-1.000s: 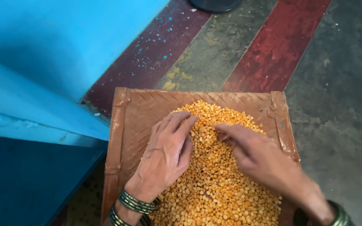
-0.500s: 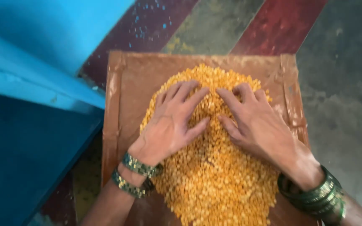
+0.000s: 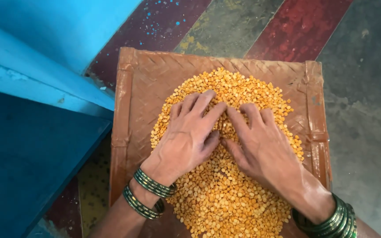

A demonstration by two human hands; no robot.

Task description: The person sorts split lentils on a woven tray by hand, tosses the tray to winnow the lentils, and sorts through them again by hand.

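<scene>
Both hands have drawn closer since earlier: my left hand [image 3: 186, 136] and right hand [image 3: 261, 147] lie flat, fingers spread open, on the yellow split lentils [image 3: 225, 194] heaped in the woven tray [image 3: 131, 114], most grain lying toward me.

Head camera looks nearly straight down, close over the tray [image 3: 133, 88].

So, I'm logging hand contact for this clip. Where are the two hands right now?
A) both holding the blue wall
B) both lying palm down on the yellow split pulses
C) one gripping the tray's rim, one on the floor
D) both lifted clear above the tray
B: the left hand and right hand lie flat, fingers spread, side by side on the yellow pulses heaped in the woven tray.
</scene>
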